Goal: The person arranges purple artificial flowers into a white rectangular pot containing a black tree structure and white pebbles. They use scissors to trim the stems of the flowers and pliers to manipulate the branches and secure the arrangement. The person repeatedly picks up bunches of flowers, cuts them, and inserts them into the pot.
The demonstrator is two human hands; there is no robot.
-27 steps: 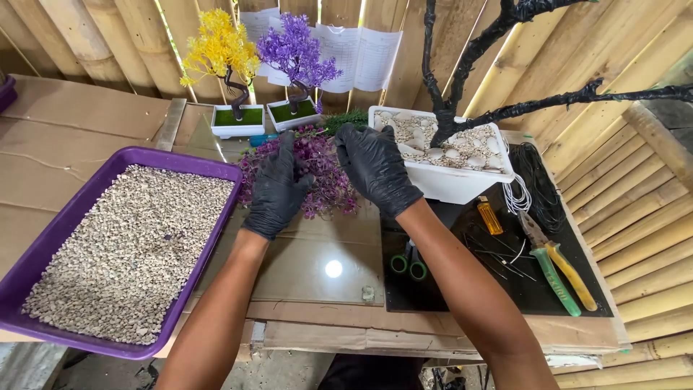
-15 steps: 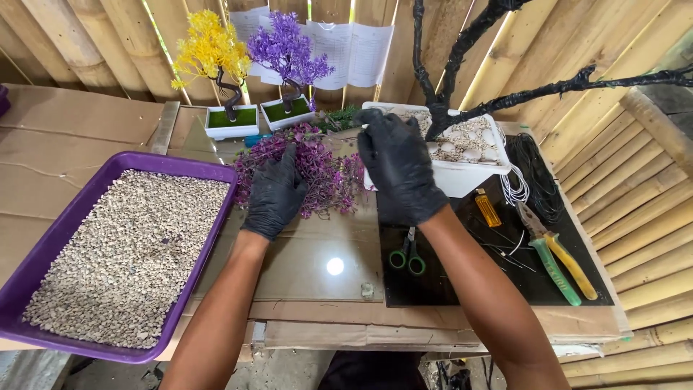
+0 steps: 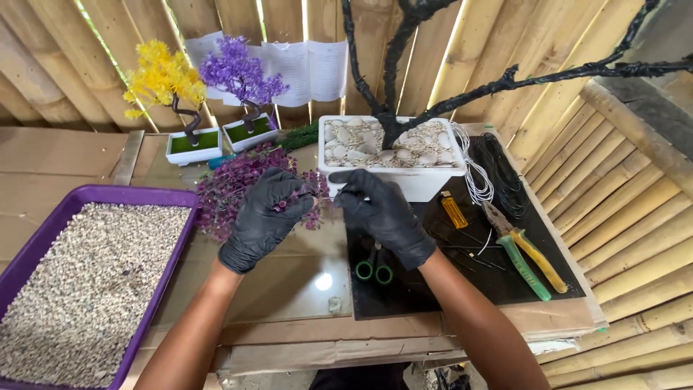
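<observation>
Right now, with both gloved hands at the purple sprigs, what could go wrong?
The scissors lie just under the right hand; lowering the wrist could knock them or catch the glove. The black branches hang close above the hands, so lifting a sprig might snag on them. Bits of the purple sprigs by the left hand may drop into the gravel tray beside them.

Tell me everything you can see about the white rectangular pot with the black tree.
The white rectangular pot stands upright at the table's back, before the bamboo wall. It looks like plastic and is filled with pale pebbles. A bare black tree trunk rises from its middle, branching right. The right hand is in front of it; contact is unclear.
</observation>
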